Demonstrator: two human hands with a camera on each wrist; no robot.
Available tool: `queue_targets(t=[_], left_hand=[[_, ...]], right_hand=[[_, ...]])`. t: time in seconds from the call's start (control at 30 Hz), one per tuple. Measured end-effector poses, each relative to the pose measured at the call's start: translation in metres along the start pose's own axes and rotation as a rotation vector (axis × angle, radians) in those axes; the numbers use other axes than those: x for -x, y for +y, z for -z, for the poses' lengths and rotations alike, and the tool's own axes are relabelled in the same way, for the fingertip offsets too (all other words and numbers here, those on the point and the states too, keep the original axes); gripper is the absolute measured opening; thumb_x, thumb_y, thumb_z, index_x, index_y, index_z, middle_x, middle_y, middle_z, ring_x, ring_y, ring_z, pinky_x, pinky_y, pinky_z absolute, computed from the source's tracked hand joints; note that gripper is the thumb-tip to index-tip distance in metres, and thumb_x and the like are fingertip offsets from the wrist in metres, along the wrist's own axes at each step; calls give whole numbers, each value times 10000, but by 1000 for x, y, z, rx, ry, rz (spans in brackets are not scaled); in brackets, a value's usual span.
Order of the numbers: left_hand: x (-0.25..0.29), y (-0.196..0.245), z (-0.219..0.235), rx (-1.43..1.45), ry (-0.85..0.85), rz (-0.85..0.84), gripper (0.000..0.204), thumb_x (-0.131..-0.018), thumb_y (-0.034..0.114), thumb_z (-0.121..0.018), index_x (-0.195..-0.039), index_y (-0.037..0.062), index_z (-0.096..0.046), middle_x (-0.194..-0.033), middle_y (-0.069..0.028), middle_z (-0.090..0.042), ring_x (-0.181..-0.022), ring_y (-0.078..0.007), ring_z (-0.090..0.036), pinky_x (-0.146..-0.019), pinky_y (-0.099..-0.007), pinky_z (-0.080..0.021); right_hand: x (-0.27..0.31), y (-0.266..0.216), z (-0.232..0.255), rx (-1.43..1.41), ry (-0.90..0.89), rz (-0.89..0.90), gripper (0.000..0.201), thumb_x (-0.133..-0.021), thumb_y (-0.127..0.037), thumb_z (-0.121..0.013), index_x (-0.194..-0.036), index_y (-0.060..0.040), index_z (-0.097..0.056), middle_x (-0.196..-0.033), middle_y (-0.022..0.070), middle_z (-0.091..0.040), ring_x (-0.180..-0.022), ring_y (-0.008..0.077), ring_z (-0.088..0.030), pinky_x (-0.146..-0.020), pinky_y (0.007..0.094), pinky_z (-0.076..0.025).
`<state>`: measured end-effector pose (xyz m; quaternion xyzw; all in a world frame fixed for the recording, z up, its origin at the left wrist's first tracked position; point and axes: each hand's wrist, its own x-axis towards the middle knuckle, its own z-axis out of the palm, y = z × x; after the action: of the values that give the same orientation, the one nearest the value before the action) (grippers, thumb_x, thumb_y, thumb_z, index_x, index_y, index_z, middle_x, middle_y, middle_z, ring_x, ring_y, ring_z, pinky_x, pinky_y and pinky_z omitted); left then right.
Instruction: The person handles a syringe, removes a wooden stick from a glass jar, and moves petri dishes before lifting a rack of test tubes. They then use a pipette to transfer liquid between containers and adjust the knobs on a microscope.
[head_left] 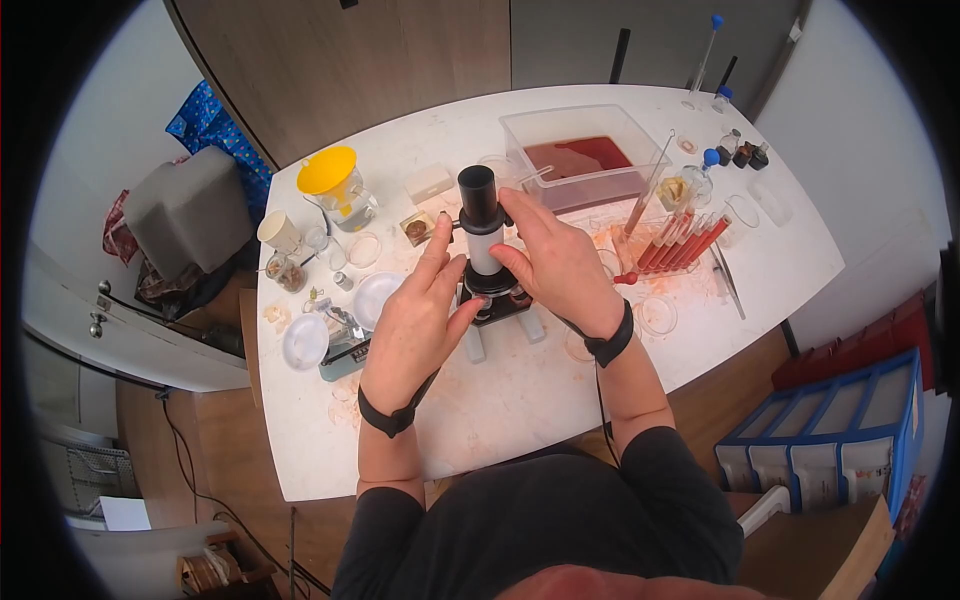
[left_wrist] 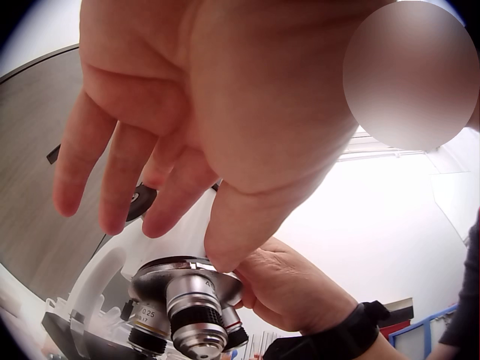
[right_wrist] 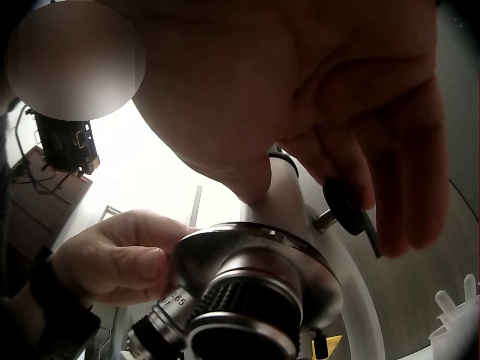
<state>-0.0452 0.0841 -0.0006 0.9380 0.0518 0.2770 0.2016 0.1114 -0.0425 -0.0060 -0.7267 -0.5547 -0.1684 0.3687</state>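
Observation:
A microscope (head_left: 484, 252) with a white tube and black top stands between both hands. My left hand (head_left: 412, 318) reaches up its left side, fingers fairly straight; in the left wrist view they overlap a black knob (left_wrist: 140, 201). The left thumb lies at the metal nosepiece (right_wrist: 259, 251), which bears several objectives (left_wrist: 196, 315). On the other side, my right hand (head_left: 563, 262) has its thumb against the tube. A bent right finger meets a black focus knob (right_wrist: 343, 204), while the other right fingers extend past it.
A clear plastic tub (head_left: 580, 190) with red liquid stands behind. Red-filled test tubes (head_left: 685, 243) lean in a rack at right. At left are a beaker with a yellow funnel (head_left: 327, 170), a jar (head_left: 287, 272) and white dishes (head_left: 306, 342). Tweezers (head_left: 729, 280) lie near the right edge.

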Motion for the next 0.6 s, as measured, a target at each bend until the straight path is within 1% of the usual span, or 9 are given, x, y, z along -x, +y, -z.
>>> queue_targets(t=[0.6], left_hand=[[0,1,0,-2,3,2,383,-750,91,-768,-1076,-50,-624,-1485,-192,-385,-1029,-314,-660,-834,-366,-542]], right_hand=[[0,0,0,9,-5,-2,569,-861,-262,-676,-1289,49,-468,-1241,212,-577,-996,351,-640,-773,397,-547]])
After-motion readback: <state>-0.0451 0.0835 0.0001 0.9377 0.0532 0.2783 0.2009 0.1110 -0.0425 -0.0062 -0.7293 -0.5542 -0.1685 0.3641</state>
